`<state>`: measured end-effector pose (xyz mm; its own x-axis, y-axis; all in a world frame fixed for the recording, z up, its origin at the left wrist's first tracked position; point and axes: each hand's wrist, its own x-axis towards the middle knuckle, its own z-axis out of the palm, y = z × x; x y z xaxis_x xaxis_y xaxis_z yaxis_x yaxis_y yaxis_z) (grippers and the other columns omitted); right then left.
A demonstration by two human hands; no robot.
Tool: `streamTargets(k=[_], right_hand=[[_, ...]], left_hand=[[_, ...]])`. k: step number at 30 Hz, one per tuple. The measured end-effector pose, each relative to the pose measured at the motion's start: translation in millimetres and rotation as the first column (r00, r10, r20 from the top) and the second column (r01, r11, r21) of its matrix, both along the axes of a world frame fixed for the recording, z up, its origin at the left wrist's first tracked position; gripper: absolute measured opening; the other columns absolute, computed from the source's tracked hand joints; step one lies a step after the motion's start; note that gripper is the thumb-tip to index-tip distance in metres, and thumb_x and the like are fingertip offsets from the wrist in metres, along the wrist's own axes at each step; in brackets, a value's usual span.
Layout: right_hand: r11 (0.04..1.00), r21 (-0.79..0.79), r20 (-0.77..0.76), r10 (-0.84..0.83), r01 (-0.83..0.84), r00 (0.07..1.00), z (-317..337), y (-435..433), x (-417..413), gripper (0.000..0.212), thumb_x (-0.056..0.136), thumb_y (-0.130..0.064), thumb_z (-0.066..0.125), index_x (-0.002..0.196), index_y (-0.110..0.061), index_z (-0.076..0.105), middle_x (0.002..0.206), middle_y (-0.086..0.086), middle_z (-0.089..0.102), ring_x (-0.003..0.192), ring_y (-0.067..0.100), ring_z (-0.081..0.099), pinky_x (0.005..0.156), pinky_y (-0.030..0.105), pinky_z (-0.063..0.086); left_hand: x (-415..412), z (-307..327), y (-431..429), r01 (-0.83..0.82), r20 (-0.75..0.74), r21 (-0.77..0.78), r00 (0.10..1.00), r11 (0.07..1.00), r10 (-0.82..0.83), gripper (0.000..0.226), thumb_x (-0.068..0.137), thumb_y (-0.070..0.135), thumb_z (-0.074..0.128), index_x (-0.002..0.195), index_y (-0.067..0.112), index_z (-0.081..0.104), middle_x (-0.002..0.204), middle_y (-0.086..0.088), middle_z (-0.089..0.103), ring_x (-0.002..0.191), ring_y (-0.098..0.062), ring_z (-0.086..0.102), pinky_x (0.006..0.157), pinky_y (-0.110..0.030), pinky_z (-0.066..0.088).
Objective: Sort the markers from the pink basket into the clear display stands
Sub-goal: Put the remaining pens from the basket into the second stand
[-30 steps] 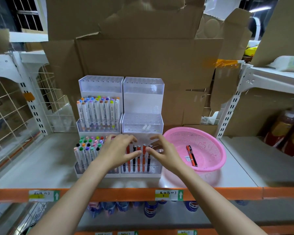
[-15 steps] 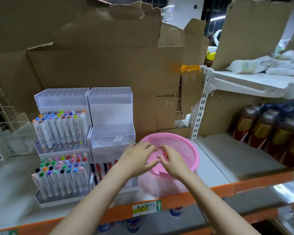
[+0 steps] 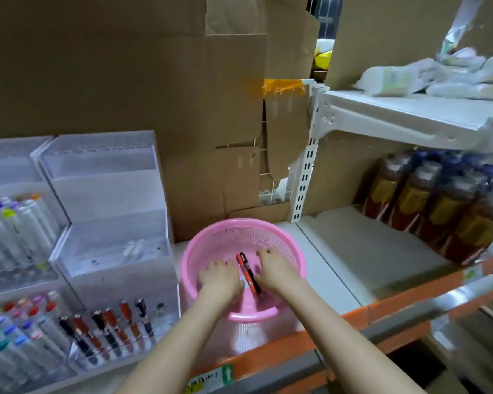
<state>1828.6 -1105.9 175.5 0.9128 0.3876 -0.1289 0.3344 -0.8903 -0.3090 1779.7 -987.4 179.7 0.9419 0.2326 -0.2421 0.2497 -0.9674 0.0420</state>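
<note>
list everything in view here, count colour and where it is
white shelf: one, orange front edge
clear plastic display stands: two, tiered, at left
pink plastic basket: one, pink, on the shelf right of the stands
loose markers: two, one red, one black, side by side in the basket
white-barrelled markers: many, mixed caps, left stand
red and black markers: several, right stand, bottom tier
brown cardboard sheets: several, behind
brown bottles: several, yellow labels, right bay
white packets: pile, upper right shelf
left hand: in basket, left of loose markers
right hand: in basket, right of them
</note>
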Motion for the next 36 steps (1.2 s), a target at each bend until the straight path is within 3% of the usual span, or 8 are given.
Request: streamTargets(k=[5,8,12,15,19,26,31,36], right_hand=[[0.997,-0.074,0.014,0.01,-0.009,1.0,-8,10,18,0.031,0.092,-0.017,0.054,0.121,-0.007,0.049,0.121,0.015,0.054,0.108,0.034,0.057,0.085,0.041,0.047],[1.0,-0.026,0.027,0.013,-0.012,1.0,-14,12,25,0.035,0.095,-0.016,0.049,0.129,-0.012,0.046,0.127,0.014,0.052,0.114,0.033,0.054,0.089,0.041,0.046],[0.996,0.058,-0.049,0.074,-0.071,0.996,-17,8,29,0.055,0.09,-0.014,0.052,0.14,-0.031,0.04,0.134,0.01,0.047,0.122,0.031,0.048,0.097,0.04,0.044],[0.996,0.039,-0.09,0.078,-0.075,0.993,-17,9,29,0.048,0.09,-0.018,0.052,0.136,-0.031,0.047,0.13,0.01,0.045,0.12,0.032,0.049,0.095,0.039,0.043],[0.997,0.01,-0.062,0.075,-0.075,0.995,-19,10,28,0.041,0.092,-0.021,0.052,0.133,-0.021,0.048,0.128,0.013,0.043,0.117,0.034,0.051,0.091,0.037,0.044],[0.994,-0.002,-0.025,0.106,-0.106,0.994,-22,10,21,0.053,0.085,-0.02,0.061,0.133,-0.03,0.041,0.126,0.007,0.047,0.111,0.031,0.055,0.084,0.037,0.046],[0.993,-0.047,0.013,0.109,-0.108,0.994,-21,8,17,0.05,0.09,-0.027,0.049,0.137,-0.034,0.035,0.123,0.007,0.056,0.11,0.031,0.058,0.078,0.035,0.043],[0.992,-0.037,0.025,0.12,-0.119,0.992,-19,11,19,0.025,0.094,-0.027,0.048,0.118,-0.021,0.043,0.11,0.01,0.063,0.096,0.031,0.059,0.067,0.033,0.037]], left_hand=[[20,-12,-9,-0.082,-0.022,-0.004,0.996,0.997,0.081,0.059,0.097,0.053,0.027,0.136,0.01,0.041,0.136,-0.019,0.039,0.123,-0.035,0.037,0.095,-0.043,0.039],[25,-12,-14,-0.142,-0.045,0.028,0.989,0.989,0.143,0.061,0.098,0.051,0.027,0.14,0.008,0.033,0.14,-0.021,0.031,0.127,-0.039,0.031,0.094,-0.048,0.04],[26,-12,-13,-0.139,-0.038,-0.014,0.99,0.99,0.139,0.065,0.093,0.053,0.036,0.146,0.019,0.019,0.141,-0.022,0.029,0.128,-0.04,0.029,0.095,-0.05,0.038],[27,-11,-9,-0.108,-0.058,-0.048,0.993,0.993,0.105,0.061,0.093,0.049,0.039,0.146,0.033,0.016,0.139,-0.021,0.029,0.126,-0.039,0.029,0.095,-0.05,0.037],[30,-6,-2,-0.09,-0.098,-0.067,0.992,0.994,0.083,0.056,0.089,0.051,0.043,0.142,0.037,0.029,0.138,-0.014,0.03,0.128,-0.036,0.028,0.098,-0.047,0.034],[27,-11,-4,-0.076,0.038,-0.103,0.996,0.992,0.08,0.053,0.09,0.038,0.051,0.134,0.01,0.039,0.134,-0.016,0.037,0.124,-0.037,0.035,0.098,-0.043,0.037],[31,-12,0,-0.05,0.148,-0.355,0.983,0.934,0.109,0.034,0.084,0.007,0.058,0.118,0.006,0.053,0.122,-0.015,0.044,0.106,-0.034,0.055,0.087,-0.038,0.045],[29,-12,3,-0.056,0.202,-0.477,0.964,0.877,0.171,0.039,0.078,0.008,0.062,0.117,0.007,0.055,0.115,-0.014,0.061,0.107,-0.031,0.057,0.082,-0.034,0.045]])
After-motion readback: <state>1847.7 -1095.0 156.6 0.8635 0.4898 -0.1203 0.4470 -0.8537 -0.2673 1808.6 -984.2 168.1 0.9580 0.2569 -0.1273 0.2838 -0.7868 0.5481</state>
